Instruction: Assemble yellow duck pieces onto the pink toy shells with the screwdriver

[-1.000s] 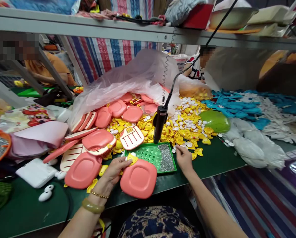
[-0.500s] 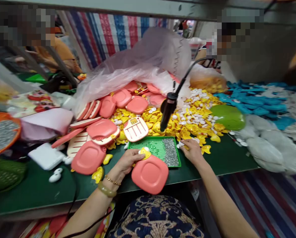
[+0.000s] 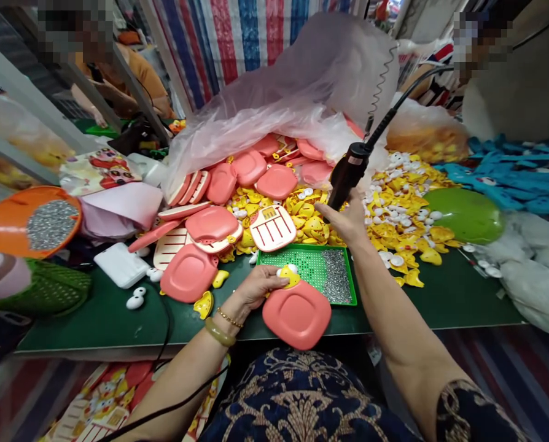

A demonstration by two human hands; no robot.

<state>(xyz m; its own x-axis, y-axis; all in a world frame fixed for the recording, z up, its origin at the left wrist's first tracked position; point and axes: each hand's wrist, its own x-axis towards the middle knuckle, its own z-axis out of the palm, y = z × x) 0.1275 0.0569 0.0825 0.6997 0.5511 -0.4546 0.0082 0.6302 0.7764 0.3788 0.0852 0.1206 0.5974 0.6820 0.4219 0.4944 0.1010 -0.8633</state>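
Black corded tool [image 3: 348, 175] clenched in right hand [image 3: 346, 221]; I see left hand [image 3: 253, 288] grasping yellow plastic piece [image 3: 289, 277] on pink panel [image 3: 296, 314].

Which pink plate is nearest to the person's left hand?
The pink plate at the table's front edge, right by the left hand. A yellow piece sits at its top corner, against the fingers; the other pink plates lie farther away.

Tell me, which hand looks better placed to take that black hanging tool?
Probably the right: the right hand is up against the black corded tool, while the left hand is busy at the coral plastic plate and its yellow piece.
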